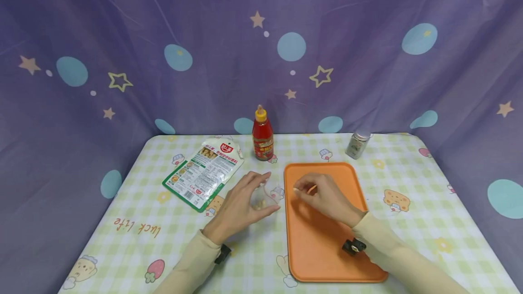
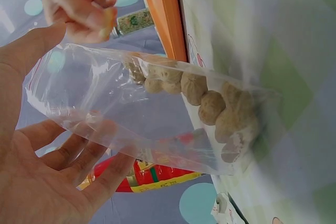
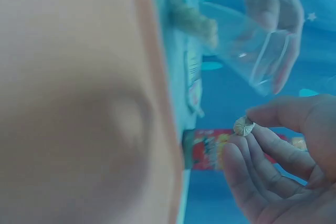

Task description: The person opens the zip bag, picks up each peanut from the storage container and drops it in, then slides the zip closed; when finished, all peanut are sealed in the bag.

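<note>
My left hand [image 1: 241, 203] grips a clear zip bag [image 2: 113, 103] near its mouth, thumb on one side and fingers on the other. Several round beige ridged dried pods [image 2: 212, 107] lie in the bottom of the bag, which stands on or just above the cloth, left of the tray. Over the upper left of the orange tray [image 1: 323, 262], my right hand [image 1: 328, 196] pinches a single pod [image 3: 243, 126] between thumb and fingertips. In the head view the fingers mostly hide that pod.
A red sauce bottle [image 1: 263, 142] with a yellow cap stands behind the hands. To the left lies a white and green printed packet [image 1: 206, 173]. A small spice jar [image 1: 357, 145] stands beyond the tray at the back right. The purple curtain [image 1: 229, 58] hangs behind the table.
</note>
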A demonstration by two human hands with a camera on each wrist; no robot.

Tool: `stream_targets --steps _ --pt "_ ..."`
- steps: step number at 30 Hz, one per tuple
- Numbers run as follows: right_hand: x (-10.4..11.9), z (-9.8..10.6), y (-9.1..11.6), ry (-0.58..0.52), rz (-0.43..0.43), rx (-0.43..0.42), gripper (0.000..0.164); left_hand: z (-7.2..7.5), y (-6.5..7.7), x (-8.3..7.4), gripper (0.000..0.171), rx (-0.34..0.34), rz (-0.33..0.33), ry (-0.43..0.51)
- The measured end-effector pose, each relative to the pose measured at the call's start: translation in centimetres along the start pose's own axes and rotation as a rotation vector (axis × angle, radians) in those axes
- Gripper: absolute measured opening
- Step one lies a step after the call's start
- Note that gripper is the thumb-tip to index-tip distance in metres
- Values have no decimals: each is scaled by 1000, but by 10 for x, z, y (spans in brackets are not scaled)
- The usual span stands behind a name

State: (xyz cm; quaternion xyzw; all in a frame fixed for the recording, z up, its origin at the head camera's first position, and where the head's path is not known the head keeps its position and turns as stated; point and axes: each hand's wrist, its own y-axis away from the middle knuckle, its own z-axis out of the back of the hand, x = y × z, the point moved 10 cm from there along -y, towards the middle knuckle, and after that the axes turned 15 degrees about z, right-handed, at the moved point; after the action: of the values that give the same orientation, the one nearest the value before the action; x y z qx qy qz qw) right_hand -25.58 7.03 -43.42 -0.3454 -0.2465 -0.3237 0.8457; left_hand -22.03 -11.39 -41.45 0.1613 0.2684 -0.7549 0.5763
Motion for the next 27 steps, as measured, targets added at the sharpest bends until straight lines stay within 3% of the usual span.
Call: stream_targets --steps 13,27 --pt "38 -5 -26 -67 32 -19 9 0 1 -2 81 0 -8 7" --pt "42 -14 -29 -96 31 4 7 -1 1 -1 81 4 -16 -6"
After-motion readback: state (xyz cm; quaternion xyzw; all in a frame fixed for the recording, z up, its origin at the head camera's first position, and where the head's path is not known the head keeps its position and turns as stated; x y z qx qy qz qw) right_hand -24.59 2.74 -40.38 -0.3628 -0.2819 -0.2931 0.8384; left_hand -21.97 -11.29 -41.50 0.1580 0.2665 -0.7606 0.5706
